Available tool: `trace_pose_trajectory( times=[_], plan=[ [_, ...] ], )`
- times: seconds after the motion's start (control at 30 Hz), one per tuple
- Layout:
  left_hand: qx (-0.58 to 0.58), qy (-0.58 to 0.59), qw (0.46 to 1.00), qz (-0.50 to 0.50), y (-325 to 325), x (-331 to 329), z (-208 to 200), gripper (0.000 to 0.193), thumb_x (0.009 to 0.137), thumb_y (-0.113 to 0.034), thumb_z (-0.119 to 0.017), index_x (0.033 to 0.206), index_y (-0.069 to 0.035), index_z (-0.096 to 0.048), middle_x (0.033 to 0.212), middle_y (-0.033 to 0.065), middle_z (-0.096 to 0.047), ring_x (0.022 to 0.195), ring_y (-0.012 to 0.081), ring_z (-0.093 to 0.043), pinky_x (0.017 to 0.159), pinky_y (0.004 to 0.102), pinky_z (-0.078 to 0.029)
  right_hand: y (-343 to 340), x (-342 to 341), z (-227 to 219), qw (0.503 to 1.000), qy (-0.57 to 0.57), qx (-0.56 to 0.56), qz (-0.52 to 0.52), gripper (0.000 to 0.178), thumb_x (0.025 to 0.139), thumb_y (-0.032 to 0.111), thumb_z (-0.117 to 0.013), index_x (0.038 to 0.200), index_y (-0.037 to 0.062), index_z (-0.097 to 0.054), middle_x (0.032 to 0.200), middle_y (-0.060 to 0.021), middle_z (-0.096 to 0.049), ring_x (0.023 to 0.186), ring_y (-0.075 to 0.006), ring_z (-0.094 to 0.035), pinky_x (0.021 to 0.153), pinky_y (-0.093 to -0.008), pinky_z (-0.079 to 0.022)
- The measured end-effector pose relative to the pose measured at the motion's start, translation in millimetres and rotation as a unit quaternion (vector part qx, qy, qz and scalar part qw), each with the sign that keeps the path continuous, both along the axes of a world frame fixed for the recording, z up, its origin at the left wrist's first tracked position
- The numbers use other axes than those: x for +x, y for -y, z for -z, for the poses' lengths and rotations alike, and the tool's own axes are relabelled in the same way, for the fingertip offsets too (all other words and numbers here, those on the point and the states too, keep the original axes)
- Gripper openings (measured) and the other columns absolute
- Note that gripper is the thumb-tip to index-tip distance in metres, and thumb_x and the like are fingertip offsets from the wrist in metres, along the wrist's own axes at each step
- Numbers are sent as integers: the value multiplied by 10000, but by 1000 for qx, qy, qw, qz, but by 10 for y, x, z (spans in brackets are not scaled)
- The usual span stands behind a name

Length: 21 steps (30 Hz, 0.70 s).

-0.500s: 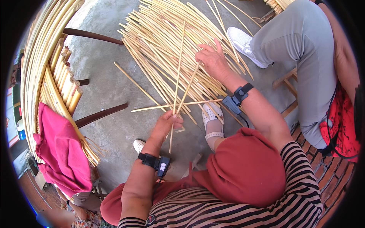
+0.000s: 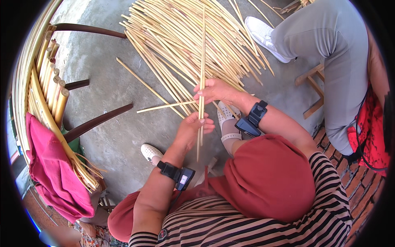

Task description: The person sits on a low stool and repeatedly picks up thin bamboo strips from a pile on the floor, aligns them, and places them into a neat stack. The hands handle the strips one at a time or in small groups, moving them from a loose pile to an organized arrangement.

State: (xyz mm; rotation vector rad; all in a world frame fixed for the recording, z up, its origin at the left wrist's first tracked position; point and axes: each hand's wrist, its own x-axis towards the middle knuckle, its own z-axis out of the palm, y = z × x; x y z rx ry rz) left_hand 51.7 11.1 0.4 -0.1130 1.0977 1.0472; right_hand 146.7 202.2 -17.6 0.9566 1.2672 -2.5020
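My left hand (image 2: pixel 192 131) is closed around the lower part of a few thin, pale wooden sticks (image 2: pixel 202 53), which stand nearly parallel and point away from me. Higher up, my right hand (image 2: pixel 214 91) pinches the same sticks between thumb and fingers. Another pale stick (image 2: pixel 162 107) crosses at an angle, reaching from the left to just under my right hand; I cannot tell whether that hand grips it. Beyond my hands, a large heap of similar sticks (image 2: pixel 177 41) lies on the floor. Their lower ends pass behind my hands.
At the left, a bundle of long canes (image 2: pixel 26 82) rests by thicker cut poles (image 2: pixel 62 103), with a magenta cloth (image 2: pixel 55 177) over it. Dark curved legs (image 2: pixel 101 121) jut inward. At the right are another person's grey-trousered leg (image 2: pixel 345 74), a white shoe (image 2: pixel 263 35) and a wooden stool (image 2: pixel 314 88).
My right hand has come down and nearer to my left. The held sticks, crossed and fanned before, now lie almost side by side. My left hand has shifted slightly up and right.
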Motion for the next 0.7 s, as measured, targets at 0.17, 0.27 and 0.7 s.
trace_pose_trajectory(
  times=[0.17, 0.27, 0.7],
  plan=[
    [-7, 42, 999, 27, 50, 46, -100, 334, 972, -60, -480, 1300, 4, -478, 1196, 197, -602, 1058, 301, -635, 904, 416, -541, -71, -3, 9, 996, 65, -23, 64, 219, 925, 152, -614, 1082, -1, -596, 975, -180, -687, 875, -259, -703, 754, -339, -578],
    [-22, 55, 996, 64, 163, 9, -68, 353, 981, -76, -467, 1326, 1, -460, 1223, 203, -591, 1088, 311, -623, 932, 422, -527, -225, 14, 78, 994, 68, -2, 85, 204, 921, 141, -617, 1072, 5, -601, 962, -172, -691, 847, -248, -710, 725, -336, -591],
    [-56, -117, 981, -141, 450, 55, 358, 209, 991, -90, -462, 1184, -55, -534, 1135, 155, -627, 1020, 263, -641, 865, 388, -552, -18, 256, 78, 783, 2, 596, -181, 228, 791, 226, -695, 915, 41, -645, 874, -127, -676, 846, -280, -658, 741, -375, -505]
  ],
)
